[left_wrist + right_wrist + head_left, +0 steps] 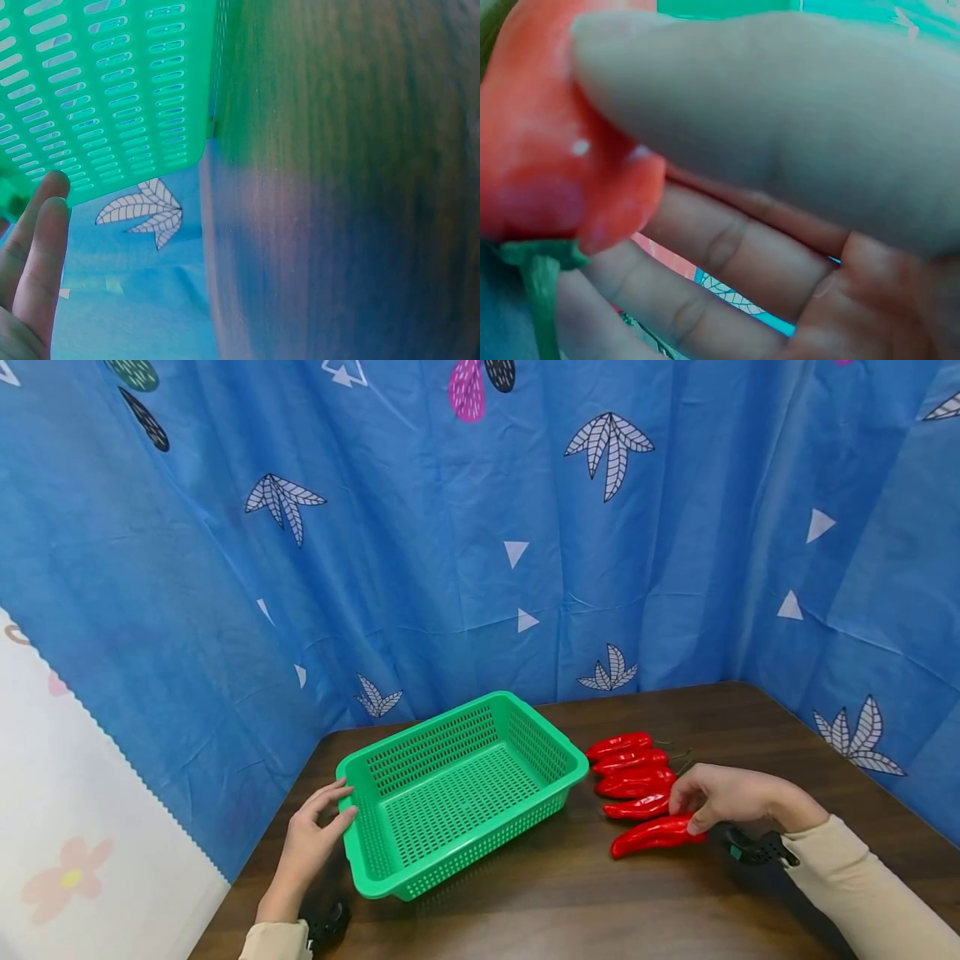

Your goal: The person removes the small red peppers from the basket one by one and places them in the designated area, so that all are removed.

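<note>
A green slotted plastic basket (450,853) stands on the table at centre left. My left hand (311,835) holds its left rim, thumb and fingertips on the edge; in the left wrist view two fingers (39,262) lie along its slotted wall. At the right, my right hand (723,793) pinches a glossy red chili pepper (648,838) near its stem end. The right wrist view shows the thumb across this pepper (532,150) and its green stem. Beyond it, several more red peppers (633,782) lie in a row beside the basket, partly behind my right hand.
The dark wooden table (540,893) reaches to a blue patterned curtain (450,577) at the back and sides. A white flowered cloth (82,810) hangs at the far left. Black straps with small devices (757,847) sit at both wrists.
</note>
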Motion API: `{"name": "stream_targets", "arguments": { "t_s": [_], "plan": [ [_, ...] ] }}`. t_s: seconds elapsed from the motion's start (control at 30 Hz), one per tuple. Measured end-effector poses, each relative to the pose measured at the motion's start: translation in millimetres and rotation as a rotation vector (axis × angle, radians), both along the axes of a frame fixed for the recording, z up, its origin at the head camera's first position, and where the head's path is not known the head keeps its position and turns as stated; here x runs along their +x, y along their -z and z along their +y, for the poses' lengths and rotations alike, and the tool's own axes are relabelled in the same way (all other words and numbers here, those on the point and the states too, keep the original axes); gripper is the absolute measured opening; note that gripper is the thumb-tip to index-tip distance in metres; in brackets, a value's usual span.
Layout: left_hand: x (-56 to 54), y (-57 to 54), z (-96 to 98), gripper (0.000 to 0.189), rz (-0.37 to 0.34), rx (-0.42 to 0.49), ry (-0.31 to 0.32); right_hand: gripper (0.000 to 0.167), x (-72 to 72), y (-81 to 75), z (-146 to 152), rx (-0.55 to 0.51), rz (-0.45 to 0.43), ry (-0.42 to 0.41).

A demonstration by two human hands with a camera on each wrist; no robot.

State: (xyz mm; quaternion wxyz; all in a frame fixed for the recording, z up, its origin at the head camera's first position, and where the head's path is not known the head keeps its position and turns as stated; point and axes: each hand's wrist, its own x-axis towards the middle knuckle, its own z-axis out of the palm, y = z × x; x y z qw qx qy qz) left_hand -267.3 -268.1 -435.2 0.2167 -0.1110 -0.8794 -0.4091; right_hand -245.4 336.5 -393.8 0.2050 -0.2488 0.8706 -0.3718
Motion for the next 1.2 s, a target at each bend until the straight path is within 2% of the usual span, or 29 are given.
{"name": "stream_targets", "arguments": {
  "t_s": [0.33,0.63,0.97,1.2],
  "plan": [
    [4.3,-5.2,2.7,0.037,-0.006,0.022,0.039,0.016,1.6,-1.4,3.9,0.034,0.026,0.029],
    [2.7,-1.9,1.0,0.037,-0.021,0.011,-0.002,0.015,3.1,1.6,2.9,0.012,0.077,0.017],
    [1.4,1.3,-1.0,0.037,-0.005,0.005,-0.008,0.016,4.2,7.9,1.0,-0.003,0.119,0.022],
    [0.5,2.5,-1.0,0.037,0.001,0.018,-0.007,0.018,6.6,7.0,-3.0,0.036,0.145,0.069]
  ]
}}
